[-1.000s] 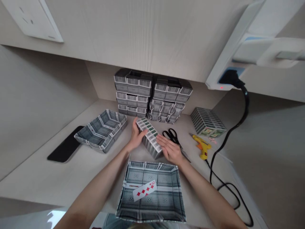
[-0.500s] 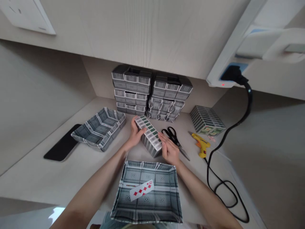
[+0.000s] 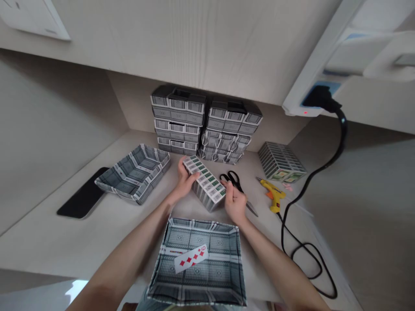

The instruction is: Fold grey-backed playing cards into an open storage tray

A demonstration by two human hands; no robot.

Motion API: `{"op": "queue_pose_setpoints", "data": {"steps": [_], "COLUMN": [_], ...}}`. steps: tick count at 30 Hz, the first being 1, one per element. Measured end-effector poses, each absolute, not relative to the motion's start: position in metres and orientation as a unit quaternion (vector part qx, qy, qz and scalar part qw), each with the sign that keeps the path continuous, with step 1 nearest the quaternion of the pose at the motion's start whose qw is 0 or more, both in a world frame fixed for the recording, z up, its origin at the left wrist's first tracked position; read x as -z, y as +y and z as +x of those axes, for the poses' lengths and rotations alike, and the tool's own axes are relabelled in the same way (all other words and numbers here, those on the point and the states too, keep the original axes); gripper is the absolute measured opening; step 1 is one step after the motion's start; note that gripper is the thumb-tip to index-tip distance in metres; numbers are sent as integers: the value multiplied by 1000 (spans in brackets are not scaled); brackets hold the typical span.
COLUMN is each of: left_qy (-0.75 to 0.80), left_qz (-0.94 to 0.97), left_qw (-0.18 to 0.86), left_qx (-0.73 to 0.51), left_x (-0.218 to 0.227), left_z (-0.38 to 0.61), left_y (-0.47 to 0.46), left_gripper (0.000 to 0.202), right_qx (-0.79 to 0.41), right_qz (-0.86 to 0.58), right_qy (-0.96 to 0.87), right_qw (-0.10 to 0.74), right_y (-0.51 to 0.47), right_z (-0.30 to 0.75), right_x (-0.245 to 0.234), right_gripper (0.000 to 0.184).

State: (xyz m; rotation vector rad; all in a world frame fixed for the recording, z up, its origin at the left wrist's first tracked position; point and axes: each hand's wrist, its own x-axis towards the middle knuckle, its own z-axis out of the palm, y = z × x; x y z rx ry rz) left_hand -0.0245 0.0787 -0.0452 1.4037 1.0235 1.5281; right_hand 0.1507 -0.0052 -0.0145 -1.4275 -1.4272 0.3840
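Note:
My left hand point(image 3: 185, 180) is wrapped around the far left end of a brick of card decks point(image 3: 207, 183), a long block of boxed decks with barcodes and green labels on top. At its near right edge, my right hand point(image 3: 236, 201) has its fingers curled in a pinch; what lies between them is too small to make out. Closer to me is an open box made of playing cards point(image 3: 223, 259), grey-patterned inside. A loose six of diamonds point(image 3: 191, 259) lies in it. Black-handled scissors point(image 3: 238, 183) rest just beyond my right hand.
A second card tray point(image 3: 136, 172) overlaps a black phone point(image 3: 82, 194) on the left. Two stacks of card boxes point(image 3: 178, 112) stand against the back wall. At right are a yellow glue gun point(image 3: 275, 196), its looping black cord point(image 3: 319, 255) and another brick of decks point(image 3: 281, 160).
My right hand has gone from lying with extended fingers along the brick's side to a curled pinch at its edge, slightly further right. My left hand keeps its hold.

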Motion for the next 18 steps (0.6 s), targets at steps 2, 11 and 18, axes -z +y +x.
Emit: {"op": "queue_pose_setpoints", "data": {"steps": [2,11,18], "left_qy": [402,397,387], "left_qz": [559,551,559], "left_qw": [402,408,404], "left_qx": [-604,-610,-612], "left_x": [45,45,42], "left_z": [-25,-26,-28], "left_y": [78,80,79], "left_gripper": [71,69,66], "right_qx": [-231,-166,19], "right_qz": [-582,-503,-405], "right_qy": [-588,-786,-911], "right_qw": [512,320,-74], "right_y": [-1,33,45], "right_z": [157,233,227], "right_x": [12,-20,-30], "right_gripper": [45,30,38]}}
